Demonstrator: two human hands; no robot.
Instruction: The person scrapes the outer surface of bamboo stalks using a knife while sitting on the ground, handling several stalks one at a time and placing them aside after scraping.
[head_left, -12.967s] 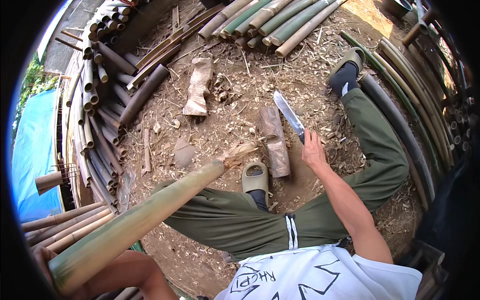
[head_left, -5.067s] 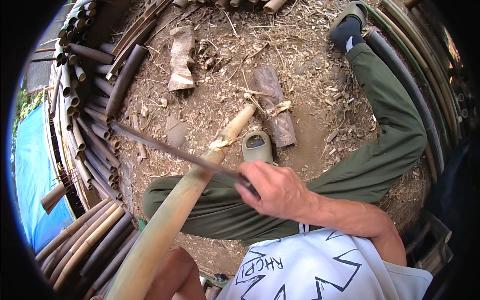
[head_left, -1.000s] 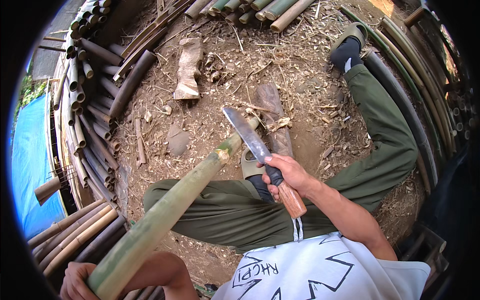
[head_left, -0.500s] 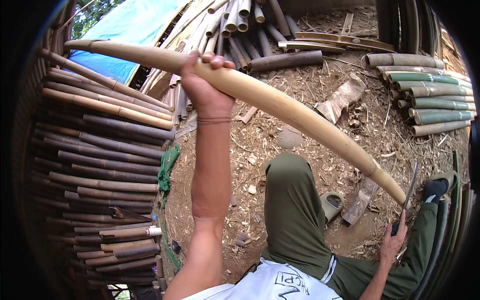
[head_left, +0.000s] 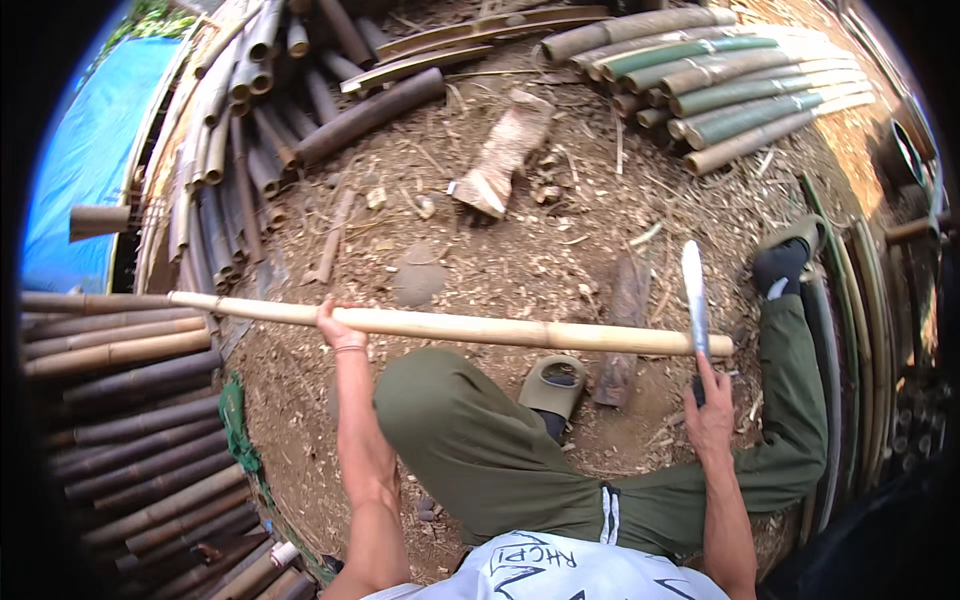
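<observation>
Bamboo pole [head_left: 470,326], pale and slender, runs nearly level across our view, beyond the bent left knee [head_left: 440,400]. Its right-hand stretch passes across a dark log [head_left: 614,384]; we cannot tell whether the 2 touch. A rubber slide sandal [head_left: 540,395] is just beside the log.

Left hand [head_left: 340,328]: curled round the pole, left of its middle, some fingertips hidden. Right hand [head_left: 711,410]: closed on the handle of a long-bladed knife [head_left: 693,285], index finger stretched towards the blade, which crosses the pole near its right end. Contact between blade and bamboo we cannot confirm.

Handling, our judgement: stiff, probably hollow, so fairly light for its bulk, though the length would make a far end swing. The surface looks smooth and round; we expect it to roll or slip in a loose palm. It should resist bending but may split along the grain. For balance we favour a hold near the middle, left of the node ring [head_left: 548,335], with fingers well apart from the blade.
</observation>
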